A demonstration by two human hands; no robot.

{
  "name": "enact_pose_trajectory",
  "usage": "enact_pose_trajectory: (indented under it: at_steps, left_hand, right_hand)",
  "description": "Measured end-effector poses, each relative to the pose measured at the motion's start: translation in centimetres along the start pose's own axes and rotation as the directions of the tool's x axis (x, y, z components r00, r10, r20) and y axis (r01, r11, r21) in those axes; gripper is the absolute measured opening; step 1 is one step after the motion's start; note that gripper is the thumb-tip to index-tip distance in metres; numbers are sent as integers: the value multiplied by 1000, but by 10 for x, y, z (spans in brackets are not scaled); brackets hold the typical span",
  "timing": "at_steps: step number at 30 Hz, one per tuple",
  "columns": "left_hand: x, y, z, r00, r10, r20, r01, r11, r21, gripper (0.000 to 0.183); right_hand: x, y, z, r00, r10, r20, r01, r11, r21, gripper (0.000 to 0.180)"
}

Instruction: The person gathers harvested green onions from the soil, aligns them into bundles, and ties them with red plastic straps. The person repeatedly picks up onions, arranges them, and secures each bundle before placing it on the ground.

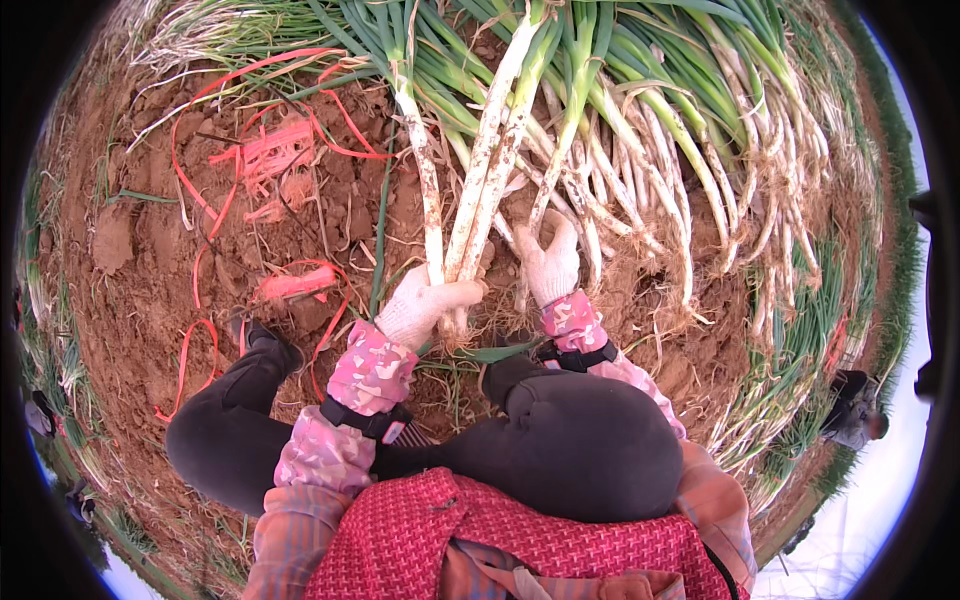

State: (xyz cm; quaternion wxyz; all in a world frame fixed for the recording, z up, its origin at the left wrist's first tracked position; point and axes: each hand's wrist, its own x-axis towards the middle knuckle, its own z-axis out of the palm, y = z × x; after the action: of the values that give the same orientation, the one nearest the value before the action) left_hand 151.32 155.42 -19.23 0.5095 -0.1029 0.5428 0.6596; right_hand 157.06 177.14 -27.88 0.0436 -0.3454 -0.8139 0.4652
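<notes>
In my gloved left hand [431, 304] are the root ends of a few long green onions [480, 172]. Their white stalks carry patches of soil, and the green leaves run out past the top edge. My gloved right hand [551, 259] pinches another green onion [559, 161] low on its stalk, close to the roots. Just beyond both hands lies a large pile of green onions [652, 157], with their stringy roots turned towards me. My fingertips on the far side of the left-hand stalks are partly hidden.
Bundles of red plastic strapping [274, 154] and a loose red strap [199, 277] lie on brown soil [135, 300] to the left. More green onions [772, 420] stretch along the right side. A person [855, 409] is at the far right. My bent knees [592, 442] are below my hands.
</notes>
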Motion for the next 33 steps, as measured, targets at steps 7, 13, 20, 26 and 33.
enact_pose_trajectory:
  at_steps: [7, 13, 20, 26, 33]
  left_hand:
    - [10, -13, -4, 999, 34, 5, -34, 996, -84, 35]
    - [14, -25, 3, 993, 13, 117, 7, 986, -168, 32]
    - [12, -20, 22, 980, 12, 201, 39, 967, -252, 21]
    - [5, -8, 22, 994, 56, 99, -25, 957, -289, 25]
    - [-20, 26, 33, 965, 116, 237, 61, 775, -629, 56]
  right_hand:
    - [-20, 6, -14, 677, 90, 730, -603, 637, 481, 31]
    - [-19, -49, -37, 777, -139, 614, 23, 981, 193, 41]
    - [-19, -41, -26, 701, -283, 655, 56, 937, 344, 53]
    - [-56, -15, -42, 152, -336, 930, -432, 823, 368, 71]
    - [-52, 25, -27, 499, 29, 866, 498, 808, -314, 26]
